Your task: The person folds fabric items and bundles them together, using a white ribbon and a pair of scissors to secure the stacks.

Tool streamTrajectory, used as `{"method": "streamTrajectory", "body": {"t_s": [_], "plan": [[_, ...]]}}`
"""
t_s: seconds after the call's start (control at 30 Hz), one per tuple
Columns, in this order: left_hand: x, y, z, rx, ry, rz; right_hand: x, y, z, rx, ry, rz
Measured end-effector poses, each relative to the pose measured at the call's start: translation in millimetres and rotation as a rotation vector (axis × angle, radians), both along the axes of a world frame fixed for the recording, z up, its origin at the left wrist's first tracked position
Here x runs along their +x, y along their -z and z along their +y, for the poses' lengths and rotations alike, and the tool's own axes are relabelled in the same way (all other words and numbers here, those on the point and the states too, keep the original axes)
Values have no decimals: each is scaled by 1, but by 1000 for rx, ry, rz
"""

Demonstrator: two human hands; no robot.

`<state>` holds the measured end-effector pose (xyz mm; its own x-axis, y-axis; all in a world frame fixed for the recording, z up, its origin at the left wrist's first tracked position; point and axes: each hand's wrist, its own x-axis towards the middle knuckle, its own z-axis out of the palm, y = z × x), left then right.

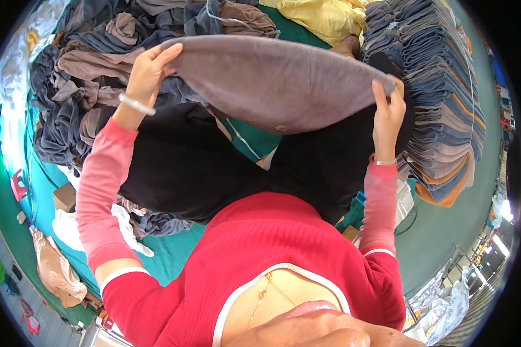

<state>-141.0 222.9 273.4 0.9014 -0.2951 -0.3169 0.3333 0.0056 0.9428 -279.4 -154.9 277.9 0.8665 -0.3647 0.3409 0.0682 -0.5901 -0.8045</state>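
Observation:
A mauve-brown cloth (278, 78) is stretched between my two hands above my black-trousered legs (199, 160), its lower edge sagging in a curve. My left hand (152, 71) pinches its left corner between thumb and fingers. At the opposite corner, my right hand (388, 108) grips the fabric the same way. Beyond and to the left lies a loose heap of grey and brown cloths (91, 65). Close by my right hand stands a long stack of folded cloths (438, 91) in grey, blue, brown and orange.
Yellow fabric (321, 19) lies at the far side. A green sheet (173, 251) spreads beneath me. On the left are a cardboard box (65, 197), white cloth (69, 227) and a tan plastic bag (56, 269). Green floor (443, 234) borders the stack on the right.

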Motion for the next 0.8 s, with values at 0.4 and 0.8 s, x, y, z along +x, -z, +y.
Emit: {"method": "streamTrajectory", "body": {"t_s": [0.4, 0.8], "plan": [[40, 45, -6, 86, 268, -173, 70, 83, -54, 919, 85, 330], [-1, 205, -24, 503, 531, 316, 53, 290, -54, 687, 512, 885]]}}
